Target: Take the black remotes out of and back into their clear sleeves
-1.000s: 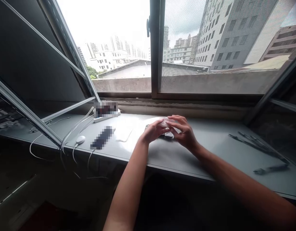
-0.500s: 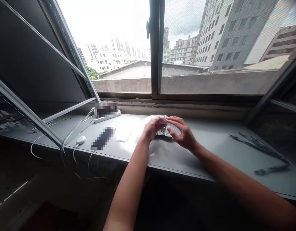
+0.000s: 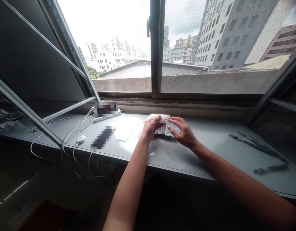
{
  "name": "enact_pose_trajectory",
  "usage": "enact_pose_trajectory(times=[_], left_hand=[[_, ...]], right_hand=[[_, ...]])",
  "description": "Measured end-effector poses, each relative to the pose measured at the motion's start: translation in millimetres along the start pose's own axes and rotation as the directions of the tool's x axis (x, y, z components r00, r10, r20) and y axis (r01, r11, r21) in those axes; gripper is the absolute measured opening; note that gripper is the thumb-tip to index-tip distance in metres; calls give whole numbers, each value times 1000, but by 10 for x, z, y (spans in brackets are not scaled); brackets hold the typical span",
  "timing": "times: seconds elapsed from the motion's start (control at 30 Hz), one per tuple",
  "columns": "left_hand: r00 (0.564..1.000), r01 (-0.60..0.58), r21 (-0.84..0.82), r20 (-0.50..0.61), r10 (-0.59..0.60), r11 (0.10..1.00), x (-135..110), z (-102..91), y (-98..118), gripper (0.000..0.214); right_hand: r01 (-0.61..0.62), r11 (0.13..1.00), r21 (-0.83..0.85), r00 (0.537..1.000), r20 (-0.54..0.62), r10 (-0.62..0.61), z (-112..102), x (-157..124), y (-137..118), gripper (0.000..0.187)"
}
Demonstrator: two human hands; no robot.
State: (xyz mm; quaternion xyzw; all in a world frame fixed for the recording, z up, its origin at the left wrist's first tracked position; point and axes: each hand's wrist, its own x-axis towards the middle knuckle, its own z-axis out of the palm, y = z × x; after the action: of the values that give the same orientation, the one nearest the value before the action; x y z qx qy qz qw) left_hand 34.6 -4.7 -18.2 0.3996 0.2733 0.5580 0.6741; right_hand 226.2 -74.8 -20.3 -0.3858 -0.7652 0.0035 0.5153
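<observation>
Both my hands meet over a small dark remote control (image 3: 162, 130) lying on the grey window ledge (image 3: 210, 144). My left hand (image 3: 151, 127) is closed, pinching a crumpled clear plastic wrapper (image 3: 159, 117) at the remote's far end. My right hand (image 3: 182, 132) rests on the remote's right side, its fingers bent and pressed onto it. Most of the remote is covered by my fingers.
To the left lie a thin clear sheet (image 3: 124, 134), a blurred dark device (image 3: 102, 138), a white puck with a cable (image 3: 80, 139) and a white power strip (image 3: 105, 115). Dark metal strips (image 3: 258, 146) lie on the ledge's right. The window frame (image 3: 155, 48) stands behind.
My hands have come down from just above the ledge onto it. The wrapper has shifted toward the far end of the remote, uncovering its buttons.
</observation>
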Motion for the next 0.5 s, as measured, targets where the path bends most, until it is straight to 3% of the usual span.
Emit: enact_pose_trajectory(times=[0.33,0.5], left_hand=[[999,-20,13,42,19,1000,6,-18,-11,47],[1000,-26,-12,3,26,1000,12,-14,1,47]], right_hand=[[58,995,76,998,21,-60,23,-3,15,38],[51,997,59,999,3,-51,3,0,-27,36]])
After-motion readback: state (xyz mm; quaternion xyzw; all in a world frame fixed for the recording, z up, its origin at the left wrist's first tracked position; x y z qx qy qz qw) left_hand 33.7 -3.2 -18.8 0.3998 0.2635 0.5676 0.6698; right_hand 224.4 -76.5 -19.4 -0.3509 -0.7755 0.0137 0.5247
